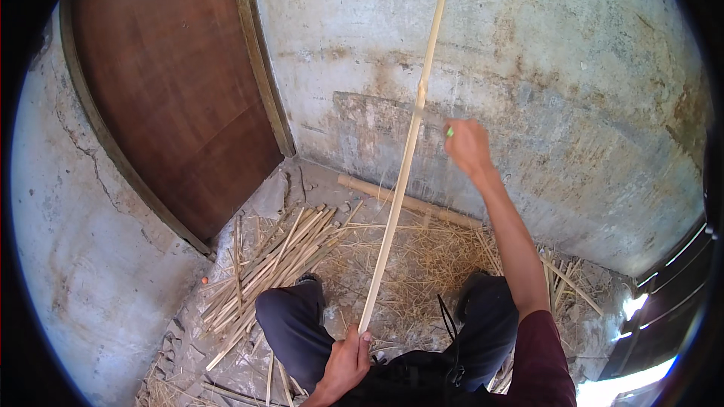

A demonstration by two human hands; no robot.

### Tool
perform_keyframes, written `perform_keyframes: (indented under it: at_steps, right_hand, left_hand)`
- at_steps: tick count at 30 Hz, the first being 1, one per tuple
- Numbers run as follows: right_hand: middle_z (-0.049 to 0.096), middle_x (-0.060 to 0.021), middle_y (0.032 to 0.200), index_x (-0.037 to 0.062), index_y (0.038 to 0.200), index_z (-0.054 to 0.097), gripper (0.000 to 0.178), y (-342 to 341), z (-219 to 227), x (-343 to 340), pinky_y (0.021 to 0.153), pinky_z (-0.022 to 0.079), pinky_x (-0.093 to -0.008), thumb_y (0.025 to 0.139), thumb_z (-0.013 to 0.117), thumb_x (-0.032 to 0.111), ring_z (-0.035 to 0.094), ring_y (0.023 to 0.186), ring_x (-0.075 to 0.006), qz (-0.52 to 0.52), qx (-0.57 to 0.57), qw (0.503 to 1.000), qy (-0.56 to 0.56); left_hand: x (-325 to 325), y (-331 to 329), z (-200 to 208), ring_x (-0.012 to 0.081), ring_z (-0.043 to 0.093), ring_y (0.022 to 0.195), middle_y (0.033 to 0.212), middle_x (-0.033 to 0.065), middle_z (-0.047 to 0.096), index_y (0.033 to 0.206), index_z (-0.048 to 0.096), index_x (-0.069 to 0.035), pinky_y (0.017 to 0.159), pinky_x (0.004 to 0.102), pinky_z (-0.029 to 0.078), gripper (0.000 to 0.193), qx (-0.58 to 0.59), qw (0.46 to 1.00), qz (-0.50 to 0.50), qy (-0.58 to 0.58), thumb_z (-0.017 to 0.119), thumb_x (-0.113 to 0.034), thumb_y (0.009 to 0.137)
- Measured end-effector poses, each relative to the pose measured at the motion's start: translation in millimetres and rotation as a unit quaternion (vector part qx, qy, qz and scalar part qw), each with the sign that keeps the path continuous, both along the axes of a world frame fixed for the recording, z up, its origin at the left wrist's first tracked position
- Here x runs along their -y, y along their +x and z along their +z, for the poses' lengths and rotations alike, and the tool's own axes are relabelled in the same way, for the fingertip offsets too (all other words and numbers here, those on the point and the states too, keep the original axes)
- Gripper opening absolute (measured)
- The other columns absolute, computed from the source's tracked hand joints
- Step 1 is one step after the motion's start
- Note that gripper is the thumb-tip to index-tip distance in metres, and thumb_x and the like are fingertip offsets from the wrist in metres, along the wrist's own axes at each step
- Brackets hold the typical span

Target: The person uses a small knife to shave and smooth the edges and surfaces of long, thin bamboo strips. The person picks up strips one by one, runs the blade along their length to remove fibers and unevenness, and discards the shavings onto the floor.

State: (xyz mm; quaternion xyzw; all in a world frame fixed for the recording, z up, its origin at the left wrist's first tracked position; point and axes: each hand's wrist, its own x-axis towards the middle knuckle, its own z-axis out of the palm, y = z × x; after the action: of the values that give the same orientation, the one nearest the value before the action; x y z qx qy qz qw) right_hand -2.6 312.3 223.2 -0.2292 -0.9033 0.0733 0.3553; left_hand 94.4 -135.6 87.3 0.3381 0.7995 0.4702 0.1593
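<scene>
My left hand (347, 362) grips the lower end of a long pale bamboo strip (403, 162) that rises upright in front of me, its tip reaching high against the wall. My right hand (467, 147) is raised beside the strip's upper half, fingers closed around a small tool with a green tip (450, 132); most of the tool is hidden in the fist. That hand is just right of the strip, and whether the tool touches it cannot be told. My knees in dark trousers (294, 324) show below.
A pile of split bamboo sticks (271, 264) lies on the floor at left. Shavings and straw-like fibres (422, 256) cover the ground. A thicker bamboo pole (407, 200) lies along the stained wall (573, 90). A brown wooden door (173, 90) stands at left.
</scene>
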Motion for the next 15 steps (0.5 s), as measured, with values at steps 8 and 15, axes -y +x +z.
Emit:
perform_keyframes:
  at_steps: [8, 15]
  right_hand:
    - [0.07, -0.0303, 0.082, 0.001, 0.096, 0.079, 0.019, -1, -6, -20, 0.078, 0.055, -0.0553, 0.088, 0.064, 0.009, 0.07, 0.081, -0.0491, 0.026, -0.038, 0.999, -0.013]
    - [0.068, -0.0262, 0.075, 0.001, 0.088, 0.075, 0.011, 39, -81, 74, 0.065, 0.051, -0.0495, 0.087, 0.066, 0.007, 0.068, 0.068, -0.0434, 0.208, -0.067, 0.968, -0.127]
  left_hand:
    - [18, -15, -21, 0.0203, 0.055, 0.052, 0.064, 0.0066, 0.052, 0.111, 0.053, 0.0, 0.051, 0.037, 0.044, 0.023, 0.12, 0.988, -0.073, 0.072, 0.049, -0.023, 0.115]
    - [25, -17, -7, 0.0073, 0.029, 0.051, 0.071, -0.0033, 0.036, 0.099, 0.049, -0.008, 0.047, 0.0246, 0.027, 0.032, 0.558, 0.793, -0.135, 0.204, 0.046, -0.035, 0.117]
